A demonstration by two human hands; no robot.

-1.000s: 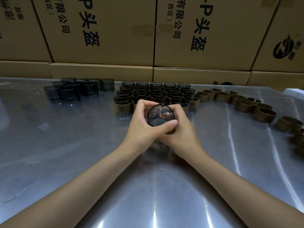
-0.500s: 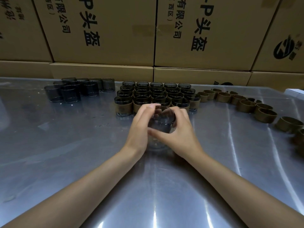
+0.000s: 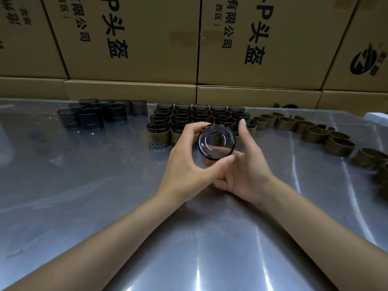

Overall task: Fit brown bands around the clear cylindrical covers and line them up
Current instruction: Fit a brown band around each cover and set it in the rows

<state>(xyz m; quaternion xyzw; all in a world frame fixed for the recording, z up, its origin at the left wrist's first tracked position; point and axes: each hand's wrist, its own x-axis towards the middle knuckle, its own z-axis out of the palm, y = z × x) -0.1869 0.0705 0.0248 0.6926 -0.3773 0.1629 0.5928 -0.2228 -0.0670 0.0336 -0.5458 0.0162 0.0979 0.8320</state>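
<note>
Clear, faintly smoky plastic is what the person is holding above the worktop (image 3: 84,185): one cylindrical cover (image 3: 216,142), tipped so that its round end is facing the camera. The left hand (image 3: 189,164) is gripping it, with the thumb lying under the lower rim and the fingers (image 3: 192,131) curling over the upper left edge. The right hand (image 3: 245,164) is sitting just beside it on the other side, palm turned inward and fingers loosely extended; its index finger is standing up close to the cover's right edge, but whether it is touching cannot be told, and it is not closing round anything. Whether a brown band is already sitting on this cover is also unclear, since the end-on angle is hiding its wall. Just behind the hands, a block of banded covers (image 3: 199,120) is standing in neat rows, so a good share of the work appears done. Much seems left, though: to the far left a cluster of bare covers (image 3: 94,114) is waiting without bands, and to the right a curving trail of loose brown bands (image 3: 315,133) is lying well apart from them. Stacked cardboard boxes (image 3: 130,38) are forming the backdrop.
</note>
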